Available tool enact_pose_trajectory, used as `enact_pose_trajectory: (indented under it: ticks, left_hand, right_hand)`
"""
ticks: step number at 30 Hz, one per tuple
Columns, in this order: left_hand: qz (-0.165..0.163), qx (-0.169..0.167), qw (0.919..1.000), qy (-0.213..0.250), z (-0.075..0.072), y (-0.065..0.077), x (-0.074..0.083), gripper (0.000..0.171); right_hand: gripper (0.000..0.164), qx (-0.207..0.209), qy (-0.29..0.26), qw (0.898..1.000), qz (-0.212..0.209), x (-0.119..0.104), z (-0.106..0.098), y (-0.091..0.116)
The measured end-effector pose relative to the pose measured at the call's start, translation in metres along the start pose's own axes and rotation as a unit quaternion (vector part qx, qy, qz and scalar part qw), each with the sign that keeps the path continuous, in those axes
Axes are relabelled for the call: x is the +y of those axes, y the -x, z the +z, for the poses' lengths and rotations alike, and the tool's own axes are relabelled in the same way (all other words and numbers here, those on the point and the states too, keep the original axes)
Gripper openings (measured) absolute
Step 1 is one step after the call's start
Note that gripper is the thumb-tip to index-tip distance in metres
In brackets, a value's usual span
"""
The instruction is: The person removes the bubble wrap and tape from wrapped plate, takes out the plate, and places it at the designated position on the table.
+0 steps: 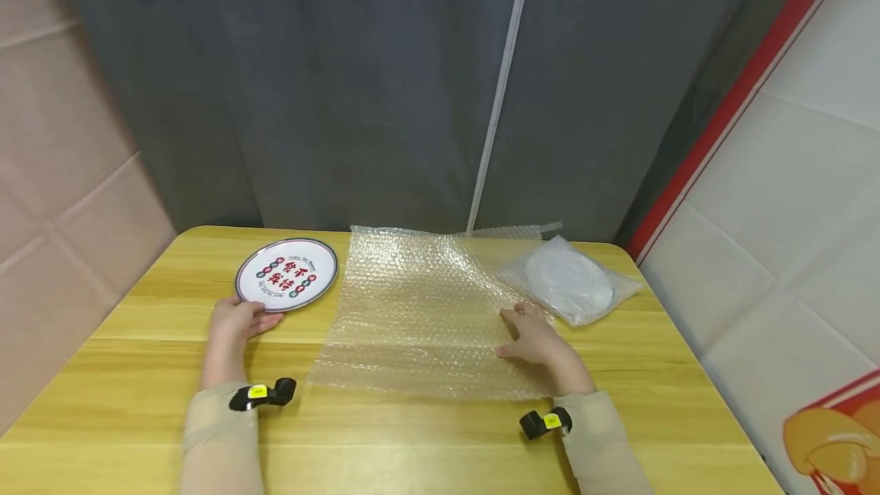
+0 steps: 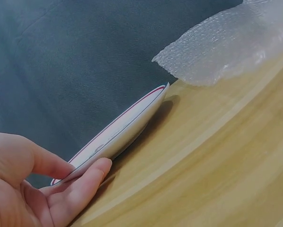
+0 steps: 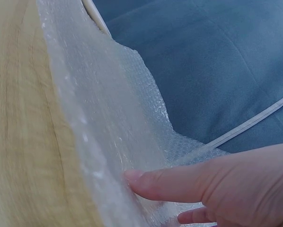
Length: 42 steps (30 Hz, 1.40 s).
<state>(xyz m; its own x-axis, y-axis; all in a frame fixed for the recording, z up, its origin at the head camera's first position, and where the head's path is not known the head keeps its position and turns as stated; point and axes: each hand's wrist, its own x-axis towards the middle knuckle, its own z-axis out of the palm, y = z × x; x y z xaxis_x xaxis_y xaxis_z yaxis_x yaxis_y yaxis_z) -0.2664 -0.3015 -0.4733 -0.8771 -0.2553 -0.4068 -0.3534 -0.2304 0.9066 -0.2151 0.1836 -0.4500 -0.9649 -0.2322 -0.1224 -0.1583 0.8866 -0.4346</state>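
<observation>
My left hand (image 1: pixel 237 319) pinches the near left rim of a round white plate (image 1: pixel 287 275) with dark-blue edging and red lettering. In the left wrist view the thumb lies on top of the plate (image 2: pixel 122 127) and the fingers are beneath its rim. A sheet of clear bubble wrap (image 1: pixel 412 312) is spread flat over the middle of the table. On its right side rests my right hand (image 1: pixel 536 338), thumb and fingers spread apart. The right wrist view shows the thumb touching the bubble wrap (image 3: pixel 108 118), with the other fingers partly hidden.
A bubble-wrapped round bundle (image 1: pixel 571 281) lies at the table's back right, beside the sheet. A grey curtain (image 1: pixel 344 98) hangs behind the wooden table (image 1: pixel 385 441), with a pale wall (image 1: pixel 777 250) to the right.
</observation>
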Motion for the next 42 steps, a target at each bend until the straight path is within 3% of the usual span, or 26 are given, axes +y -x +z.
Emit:
enact_pose_trajectory:
  ticks: [16, 25, 29, 33, 42]
  left_hand:
    - [0.017, 0.015, 0.9926, -0.119, 0.002, -0.001, -0.001, 0.050]
    - [0.013, 0.026, 0.9901, -0.138, 0.003, -0.002, 0.000, 0.053]
    - [0.022, 0.029, 0.9850, -0.169, 0.004, 0.000, 0.001, 0.052]
    - [0.035, 0.027, 0.9775, -0.206, 0.005, 0.005, 0.004, 0.052]
    - [0.047, 0.050, 0.9598, -0.272, 0.008, 0.025, 0.017, 0.065]
  right_hand:
    - [0.077, 0.010, -0.003, 1.000, 0.000, -0.002, 0.000, -0.001]
    - [0.068, 0.023, -0.014, 0.999, -0.024, -0.001, -0.002, 0.000]
    - [0.063, 0.041, -0.038, 0.998, -0.032, 0.002, -0.005, 0.001]
    - [0.059, 0.060, -0.067, 0.996, -0.013, 0.006, -0.011, 0.002]
    - [0.050, 0.078, -0.102, 0.992, 0.015, 0.011, -0.030, 0.008]
